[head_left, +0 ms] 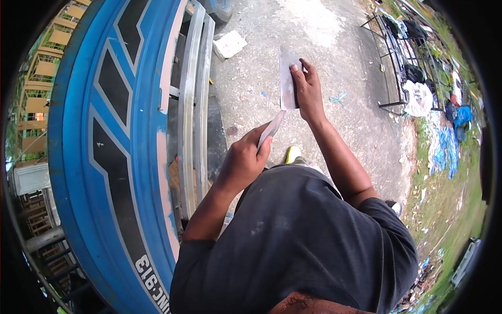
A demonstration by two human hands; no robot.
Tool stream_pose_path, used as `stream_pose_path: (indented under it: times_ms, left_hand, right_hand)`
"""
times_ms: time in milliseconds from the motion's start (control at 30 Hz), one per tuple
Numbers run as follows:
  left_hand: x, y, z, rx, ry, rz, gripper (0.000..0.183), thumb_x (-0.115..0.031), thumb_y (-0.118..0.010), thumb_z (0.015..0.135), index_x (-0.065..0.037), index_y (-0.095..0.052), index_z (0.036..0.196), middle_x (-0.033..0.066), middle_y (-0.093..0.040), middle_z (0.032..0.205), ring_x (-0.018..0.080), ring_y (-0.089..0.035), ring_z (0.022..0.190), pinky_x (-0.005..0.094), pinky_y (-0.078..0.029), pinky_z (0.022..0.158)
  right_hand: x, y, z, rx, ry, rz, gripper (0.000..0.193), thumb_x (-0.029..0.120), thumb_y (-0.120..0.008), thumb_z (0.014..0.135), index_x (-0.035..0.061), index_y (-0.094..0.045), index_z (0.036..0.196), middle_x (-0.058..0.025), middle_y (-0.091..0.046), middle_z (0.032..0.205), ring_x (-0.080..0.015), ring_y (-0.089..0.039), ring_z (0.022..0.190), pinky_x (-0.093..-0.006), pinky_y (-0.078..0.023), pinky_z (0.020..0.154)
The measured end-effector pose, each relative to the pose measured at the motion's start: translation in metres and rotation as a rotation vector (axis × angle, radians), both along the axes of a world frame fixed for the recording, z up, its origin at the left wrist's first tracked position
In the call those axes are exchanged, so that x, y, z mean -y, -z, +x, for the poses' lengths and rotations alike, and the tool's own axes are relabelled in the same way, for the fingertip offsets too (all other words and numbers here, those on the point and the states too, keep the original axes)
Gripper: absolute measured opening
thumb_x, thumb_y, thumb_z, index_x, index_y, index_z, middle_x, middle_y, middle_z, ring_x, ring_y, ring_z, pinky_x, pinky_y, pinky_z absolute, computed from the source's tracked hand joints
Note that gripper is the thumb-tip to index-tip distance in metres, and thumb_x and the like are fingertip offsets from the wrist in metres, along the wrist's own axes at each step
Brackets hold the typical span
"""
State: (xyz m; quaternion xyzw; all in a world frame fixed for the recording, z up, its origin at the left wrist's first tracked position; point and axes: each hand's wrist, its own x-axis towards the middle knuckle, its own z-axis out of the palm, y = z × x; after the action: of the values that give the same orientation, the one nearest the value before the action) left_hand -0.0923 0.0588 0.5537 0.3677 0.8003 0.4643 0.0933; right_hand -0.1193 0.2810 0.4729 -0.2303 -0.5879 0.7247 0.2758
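Toward 12 o'clock I see left hand (243, 162) gripping narrow scraper (272, 128), right hand (310, 97) pinching flat metal plate (287, 86). At 9, blue panel (78, 157) with pale strip (162, 162) looks part-coated; can't tell what's left.

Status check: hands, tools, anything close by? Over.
Left hand gripping narrow blade; right hand holding flat grey plate. Blade tip at plate's lower edge. Blue panel alongside, to the left.
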Motion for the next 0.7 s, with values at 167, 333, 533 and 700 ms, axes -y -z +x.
stream_pose_path:
  times_ms: [167, 333, 533, 700]
  left_hand:
    - [-0.003, 0.009, -0.014, -0.032, -0.073, -0.030, 0.024, -0.013, -0.059, 0.097, 0.003, -0.062, 0.114, 0.0238, -0.068, 0.086, 0.0387, -0.069, 0.080, 0.0430, -0.053, 0.067]
    - [-0.003, 0.029, -0.035, 0.029, -0.160, -0.125, 0.024, -0.012, -0.058, 0.096, 0.004, -0.061, 0.114, 0.0282, -0.066, 0.094, 0.0475, -0.063, 0.090, 0.0469, -0.052, 0.074]
    - [0.003, 0.047, -0.062, -0.064, -0.128, -0.127, 0.034, -0.002, -0.056, 0.093, 0.000, -0.061, 0.127, 0.0231, -0.067, 0.116, 0.0395, -0.064, 0.107, 0.0424, -0.052, 0.091]
    - [0.021, 0.069, -0.077, -0.338, -0.057, -0.247, 0.044, 0.011, -0.054, 0.081, -0.002, -0.066, 0.121, 0.0158, -0.068, 0.119, 0.0323, -0.061, 0.118, 0.0409, -0.049, 0.100]
  right_hand:
    - [0.041, 0.018, 0.025, 0.032, -0.180, -0.072, 0.061, 0.032, -0.062, 0.100, -0.0065, -0.040, 0.142, -0.0211, -0.061, 0.119, -0.0187, -0.060, 0.100, -0.0311, -0.049, 0.087]
    - [0.048, 0.025, 0.064, 0.295, -0.388, -0.035, 0.061, 0.031, -0.065, 0.097, -0.0035, -0.044, 0.142, -0.0228, -0.063, 0.118, -0.0211, -0.061, 0.106, -0.0317, -0.049, 0.091]
    - [0.010, 0.008, 0.089, 0.322, -0.302, -0.037, 0.059, 0.016, -0.069, 0.092, -0.0058, -0.044, 0.140, -0.0212, -0.061, 0.124, -0.0233, -0.061, 0.112, -0.0341, -0.047, 0.098]
    - [-0.011, -0.018, 0.092, 0.291, -0.445, 0.236, 0.026, 0.007, -0.065, 0.090, 0.0025, -0.064, 0.116, -0.0085, -0.069, 0.102, -0.0173, -0.067, 0.090, -0.0300, -0.053, 0.080]
